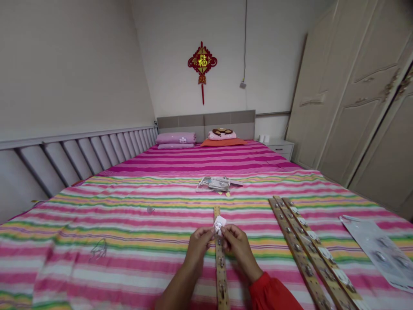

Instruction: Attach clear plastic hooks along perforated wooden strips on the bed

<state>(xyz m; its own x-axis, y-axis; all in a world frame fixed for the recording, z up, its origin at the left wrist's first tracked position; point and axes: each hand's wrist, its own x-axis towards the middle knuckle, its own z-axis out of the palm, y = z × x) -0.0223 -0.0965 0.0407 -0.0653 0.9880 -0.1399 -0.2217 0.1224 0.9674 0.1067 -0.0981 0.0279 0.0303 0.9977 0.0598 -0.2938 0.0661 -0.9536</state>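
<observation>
A small white piece with a printed figure, like a card or sticker, is held over a narrow wooden strip. My left hand pinches its left edge, and my right hand grips the right edge between thumb and fingers. Small metal fittings run along the strip, which lies lengthwise on the striped bedspread between my forearms. I cannot tell whether the white piece touches the strip.
On the right lie several similar wooden strips, one bearing round white pieces. Beyond them is a clear plastic sheet with shiny pieces. A plastic bag lies ahead, and a thin tangled strand on the left.
</observation>
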